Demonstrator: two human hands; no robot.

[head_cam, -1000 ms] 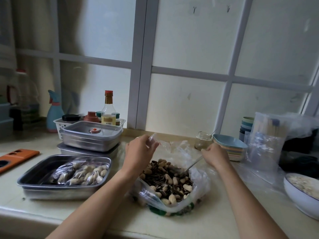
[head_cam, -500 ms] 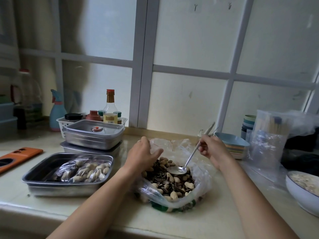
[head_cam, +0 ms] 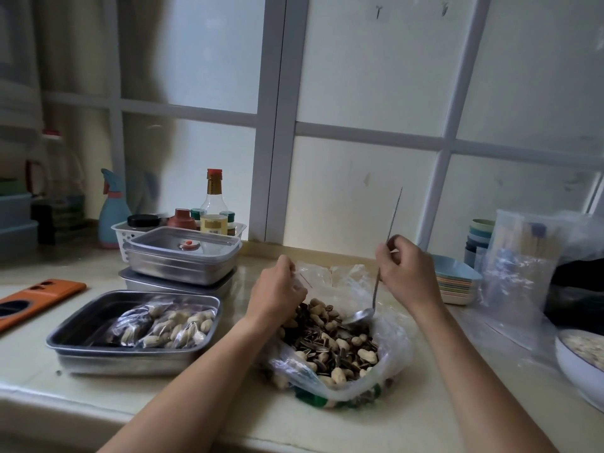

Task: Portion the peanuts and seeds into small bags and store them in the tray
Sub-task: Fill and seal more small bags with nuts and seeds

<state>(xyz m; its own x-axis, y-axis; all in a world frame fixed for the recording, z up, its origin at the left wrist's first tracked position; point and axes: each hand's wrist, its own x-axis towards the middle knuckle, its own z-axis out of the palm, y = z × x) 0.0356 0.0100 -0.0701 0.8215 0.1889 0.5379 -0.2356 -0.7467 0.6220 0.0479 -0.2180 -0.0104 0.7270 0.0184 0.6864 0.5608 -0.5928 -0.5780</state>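
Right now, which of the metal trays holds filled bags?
The open front tray, nearest the counter edge; the trays stacked behind it are lidded.

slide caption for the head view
Right hand holds a spoon in the peanut and seed bag, left hand holds a small bag, filled bags in the tray

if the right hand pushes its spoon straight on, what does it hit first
Likely the peanut and seed mix in the bag: the right hand aims the spoon down into it, bowl at or near the pile.
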